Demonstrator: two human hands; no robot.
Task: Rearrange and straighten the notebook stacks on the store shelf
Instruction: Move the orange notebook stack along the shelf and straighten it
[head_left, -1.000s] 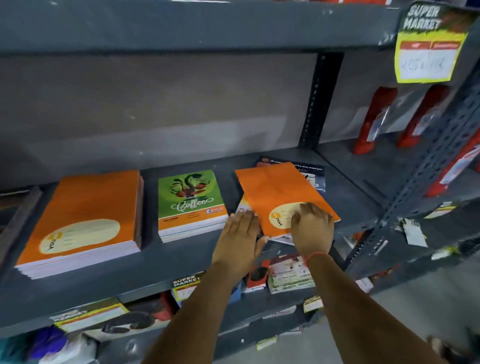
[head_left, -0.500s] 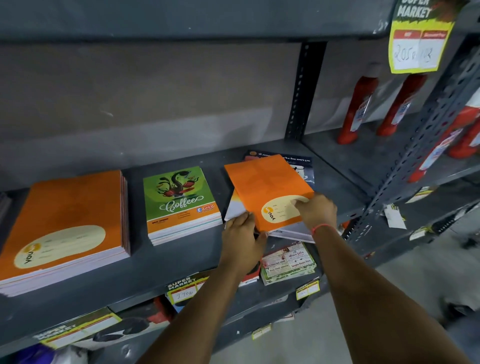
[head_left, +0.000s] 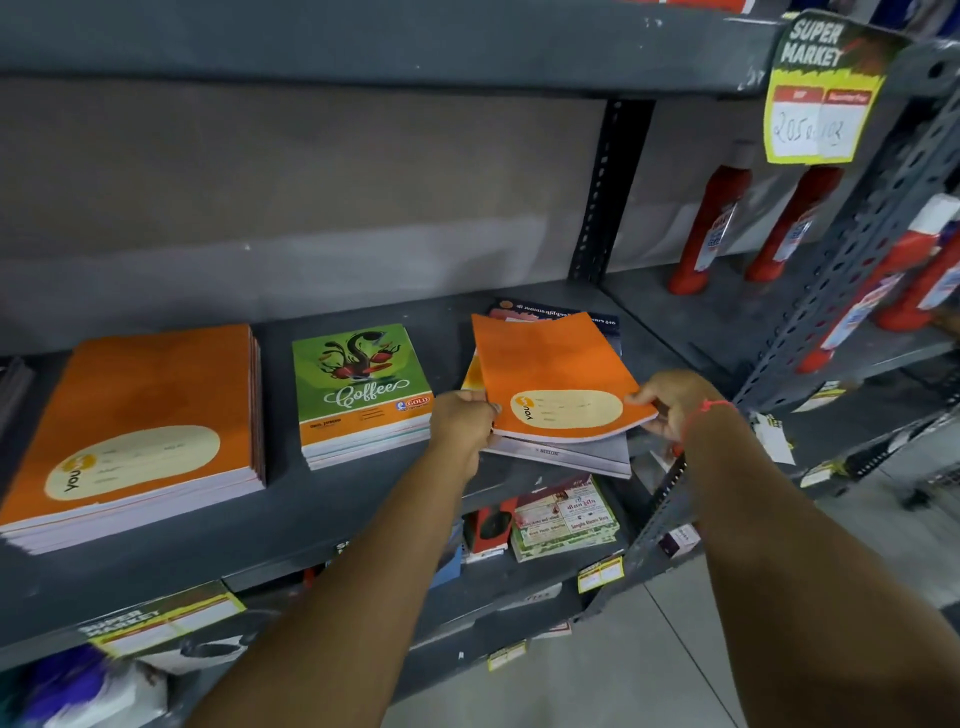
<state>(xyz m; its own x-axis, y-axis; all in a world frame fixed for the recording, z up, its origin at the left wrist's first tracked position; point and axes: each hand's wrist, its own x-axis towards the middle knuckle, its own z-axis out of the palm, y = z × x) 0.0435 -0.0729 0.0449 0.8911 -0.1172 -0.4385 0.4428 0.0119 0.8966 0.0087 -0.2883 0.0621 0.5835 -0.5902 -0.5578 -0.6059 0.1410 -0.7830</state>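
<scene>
An orange notebook tops a crooked pile at the right of the grey shelf. My left hand grips its near left corner and my right hand grips its near right corner, with the front edge raised off a grey notebook beneath. A dark blue book pokes out behind the pile. A green "Coffee" notebook stack lies in the middle of the shelf. A tall orange notebook stack sits at the left.
Red bottles stand on the neighbouring shelf to the right, behind a perforated grey upright. A yellow price tag hangs from the shelf above. Boxes and printed pads fill the shelf below.
Both hands went from lying flat on the orange notebook's front edge to gripping its two near corners. Its front edge now sits raised above the grey notebook below.
</scene>
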